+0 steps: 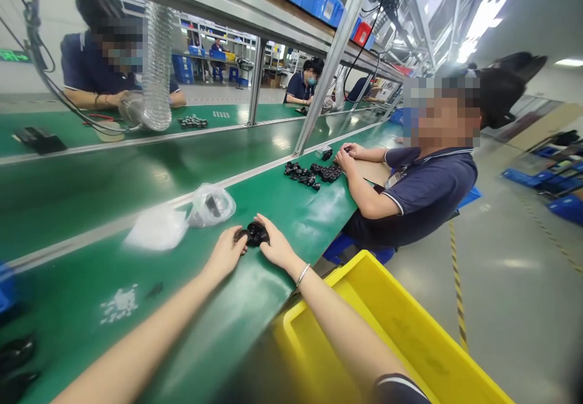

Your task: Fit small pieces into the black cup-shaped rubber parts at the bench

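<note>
Over the green bench, my left hand (229,248) has its fingers and thumb closed on the left side of some small black rounded plastic parts (255,232). From the other side my right hand (277,247), with a silver bangle at the wrist, curls its fingers and thumb around the same parts. Whether these are one piece or several I cannot tell. Behind my left hand lie a clear plastic bag (212,205) with something dark inside and a white bag (157,228). Nearer to my left forearm is a scatter of small white pieces (121,304).
A co-worker (428,185) sits to the right, hands at a cluster of black parts (314,173). A yellow bin (364,270) stands below the bench edge (291,297), under my right forearm. Metal posts (334,58) and a flexible duct (157,70) rise beyond the bench.
</note>
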A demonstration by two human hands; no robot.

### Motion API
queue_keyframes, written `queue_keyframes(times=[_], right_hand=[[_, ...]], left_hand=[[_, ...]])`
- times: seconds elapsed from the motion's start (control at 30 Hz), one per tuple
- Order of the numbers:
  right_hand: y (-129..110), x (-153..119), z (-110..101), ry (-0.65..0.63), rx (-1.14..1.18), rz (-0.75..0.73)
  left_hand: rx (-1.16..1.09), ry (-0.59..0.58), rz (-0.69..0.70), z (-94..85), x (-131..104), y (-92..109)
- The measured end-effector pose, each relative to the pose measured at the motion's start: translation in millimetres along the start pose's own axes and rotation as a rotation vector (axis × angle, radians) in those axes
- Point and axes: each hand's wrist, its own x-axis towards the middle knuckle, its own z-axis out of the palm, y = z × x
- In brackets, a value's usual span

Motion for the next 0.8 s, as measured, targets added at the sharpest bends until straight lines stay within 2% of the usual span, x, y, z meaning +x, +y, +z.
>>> queue_keyframes(times=[0.1,0.2,0.27,0.33,0.4,0.47,0.5,0.53,0.6,0.63,0.7,0.77,0.8], right_hand=[[1,0,-2,-0.008,0.026,-0.027],[6,3,-4,-0.040,0.031,-0.043],[7,4,-6,-0.052,0.043,-0.057],[7,2,-8,-0.036,0.040,-0.070],[10,2,-10,-0.014,0.015,-0.088],[17,6,-12,0.076,-0.031,-0.115],[19,8,-13,0.133,-0.067,-0.128],[20,9,-14,0.213,-0.096,-0.139],[11,11,-15,0.368,-0.154,-0.205],[1,11,-14,0.414,-0.178,-0.244],[-34,12,-6,0.391,-0.203,-0.339],[-84,15,15,0.213,-0.180,-0.450],[-113,16,30,0.071,-0.154,-0.519]], left_hand=[[0.057,-0.062,0.074,3.9,15,-4],[0.119,-0.070,0.113,6.0,17,-1],[0.173,-0.030,0.116,2.2,4,7],[0.233,0.016,0.117,-10.2,-23,17],[0.297,0.041,0.117,-33.0,-62,26],[0.397,0.063,0.134,-65.2,-109,33],[0.515,0.090,0.150,-84.0,-136,35],[0.643,0.154,0.135,-104.1,-163,36],[0.876,0.375,0.049,-146.1,-214,34],[0.969,0.468,0.005,-166.6,-236,30],[1.107,0.531,-0.061,-202.3,-267,20],[1.184,0.496,-0.099,-226.5,-282,8],[1.206,0.464,-0.108,-233.7,-285,4]])
